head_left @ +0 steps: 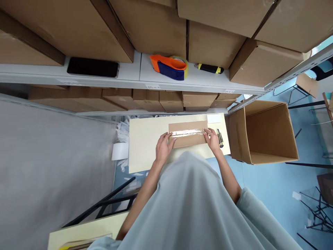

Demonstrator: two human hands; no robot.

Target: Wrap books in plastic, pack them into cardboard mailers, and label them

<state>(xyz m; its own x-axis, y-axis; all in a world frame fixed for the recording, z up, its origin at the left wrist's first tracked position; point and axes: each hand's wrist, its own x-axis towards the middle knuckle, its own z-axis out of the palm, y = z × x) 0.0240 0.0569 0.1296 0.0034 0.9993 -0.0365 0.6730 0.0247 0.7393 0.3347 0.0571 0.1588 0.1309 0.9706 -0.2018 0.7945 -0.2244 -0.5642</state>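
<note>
A small, flat-looking brown cardboard box (pixel 188 141) lies on the pale tabletop in front of me. Shiny clear tape (pixel 187 132) runs lengthwise along the middle of its top. My left hand (pixel 164 147) grips the box's left end, with fingers and thumb at the tape's end. At the opposite end, my right hand (pixel 212 139) holds the right edge, its fingertips on the tape. A yellow-and-black utility knife (pixel 220 138) lies just right of my right hand. Behind it is a white piece of paper or label (pixel 213 118).
Large cartons (pixel 161 31) fill the shelf above the table (pixel 148 146). On its edge lie a phone (pixel 93 67), an orange-and-blue tape dispenser (pixel 170 67) and another cutter (pixel 210 68). A big open carton (pixel 270 133) stands right of the table.
</note>
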